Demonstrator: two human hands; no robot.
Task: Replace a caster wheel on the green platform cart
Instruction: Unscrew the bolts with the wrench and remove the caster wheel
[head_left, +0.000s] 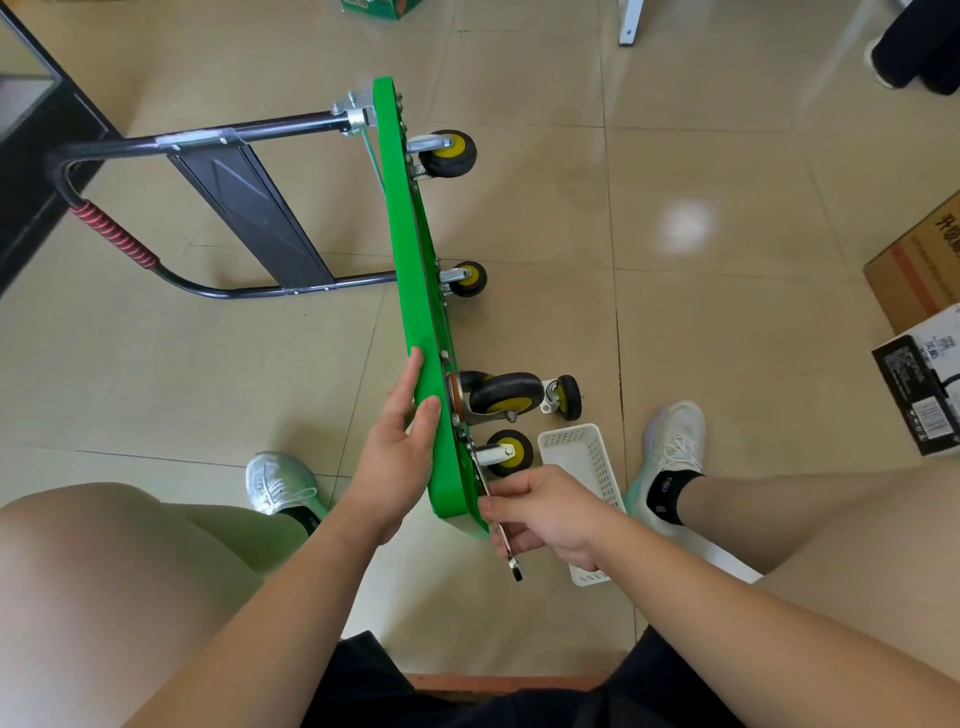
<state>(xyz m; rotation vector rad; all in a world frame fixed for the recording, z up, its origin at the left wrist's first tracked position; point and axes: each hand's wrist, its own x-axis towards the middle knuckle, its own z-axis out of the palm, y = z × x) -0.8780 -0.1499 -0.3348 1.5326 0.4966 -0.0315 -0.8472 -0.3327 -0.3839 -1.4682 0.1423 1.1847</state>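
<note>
**Cart on its side, wrench at the near corner**

The right hand (545, 512) is closed round a wrench (511, 564), fingers curled over the shaft and knuckles up; the tool's free end sticks out below the fist, while its upper end runs up against the underside of the green cart (415, 291) at the near corner, where its head is hidden. The left hand (402, 447) lies just above and to the left of that grip, fingers straight against the deck's face and thumb laid on the rim. The cart stands tipped on its long edge, running away from the grip, wheels pointing right; one mounted wheel (509, 452) sits just above the gripping fingers, a larger-looking one (506, 400) above that, and two more further up the deck. The black handle (119, 236), with its red wrap, juts out to the left at the far end.

A white slotted basket (587, 452) lies just behind the right hand, partly covered by it; what it holds cannot be told. A loose caster (563, 397) rests on the floor just beyond the basket.

The floor (701, 312) is glossy beige tile; cardboard boxes (919, 270) stand far right; white shoes (675, 447) are planted either side of the grip.
</note>
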